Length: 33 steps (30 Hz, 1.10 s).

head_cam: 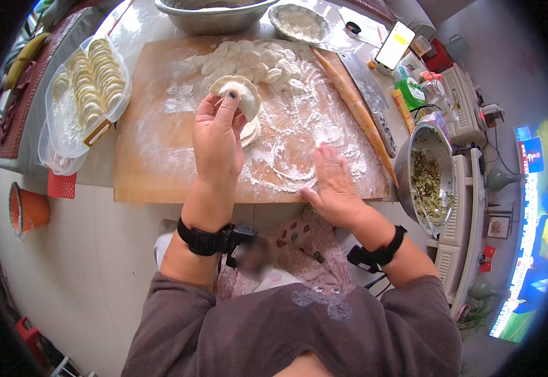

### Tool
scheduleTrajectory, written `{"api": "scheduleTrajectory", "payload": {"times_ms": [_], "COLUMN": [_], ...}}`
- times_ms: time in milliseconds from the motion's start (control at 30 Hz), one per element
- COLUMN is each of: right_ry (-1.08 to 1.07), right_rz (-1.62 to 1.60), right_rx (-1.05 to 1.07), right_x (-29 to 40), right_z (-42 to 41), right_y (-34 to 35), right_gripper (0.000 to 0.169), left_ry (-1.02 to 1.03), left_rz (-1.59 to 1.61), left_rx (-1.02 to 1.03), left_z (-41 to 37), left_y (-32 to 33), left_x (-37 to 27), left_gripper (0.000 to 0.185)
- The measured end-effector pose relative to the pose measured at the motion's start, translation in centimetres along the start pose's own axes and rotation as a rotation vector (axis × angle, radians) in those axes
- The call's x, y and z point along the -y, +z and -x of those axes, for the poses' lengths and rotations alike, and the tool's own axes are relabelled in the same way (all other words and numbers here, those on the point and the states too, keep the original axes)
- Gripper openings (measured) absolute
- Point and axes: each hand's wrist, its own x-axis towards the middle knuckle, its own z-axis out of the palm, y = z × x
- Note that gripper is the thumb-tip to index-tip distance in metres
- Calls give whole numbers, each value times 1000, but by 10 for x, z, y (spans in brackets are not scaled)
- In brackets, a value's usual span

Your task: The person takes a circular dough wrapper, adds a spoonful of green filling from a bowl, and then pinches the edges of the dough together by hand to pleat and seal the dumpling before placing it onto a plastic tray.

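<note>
Between the thumb and fingers of my left hand [219, 132] is a folded, half-moon dumpling [248, 96], raised over the wooden board [160, 155]. Just behind that hand, a small stack of round dough wrappers [250, 133] lies partly hidden. My right hand [333, 184] rests palm down, fingers apart, on the floured front right part of the board, holding nothing. A heap of floured wrappers [255, 59] covers the board's far side.
At left, a plastic container [125, 77] holds rows of dumplings and flour. A tapered rolling pin [356, 110] and a cleaver [366, 85] lie on the right. Beyond them stands a metal bowl of chopped filling [427, 184]. A large basin [217, 21] and flour bowl [300, 23] sit at the back.
</note>
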Motion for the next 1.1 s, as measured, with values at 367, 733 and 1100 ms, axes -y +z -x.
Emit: {"api": "scheduleTrajectory", "payload": {"times_ms": [367,733,1100], "right_ry": [-209,-108,-131], "right_rz": [-180,-1128,-1090], "right_rx": [-295,-404,-523], "right_x": [-2,35,15], "right_z": [-90,-91,-84], "right_y": [-19,-64,-53], "right_gripper": [25,17,16], "left_ry": [-65,-216,-214], "left_rz": [67,-44,-270], "left_rx": [54,84,227], "left_z": [6,14,17], "left_y": [-2,4,9], "left_x": [2,10,25], "left_gripper": [15,17,29]}}
